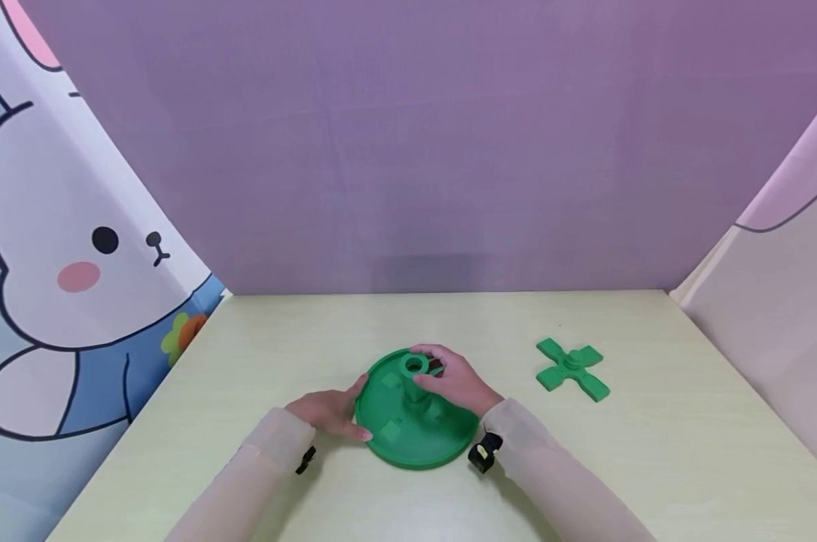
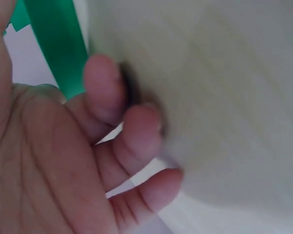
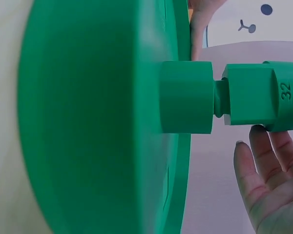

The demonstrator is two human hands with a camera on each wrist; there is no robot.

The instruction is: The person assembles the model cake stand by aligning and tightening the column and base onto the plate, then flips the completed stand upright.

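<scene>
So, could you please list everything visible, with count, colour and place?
Round base: 1, green, on table
Post piece: 1, green, upright at base centre
Cross-shaped piece: 1, green, right of base
Table: 1, pale, below
Backdrop: 1, purple, behind
Rabbit print: 1, white and blue, left
Right panel: 1, pale and pink, right
Sleeves: 2, pale, bottom
Wrist cameras: 2, black, at sleeve ends
Left hand: 1, at base's left rim
Right hand: 1, around post piece

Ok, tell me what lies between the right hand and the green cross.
Bare tabletop lies between the right hand and the green cross, in the head view.
</scene>
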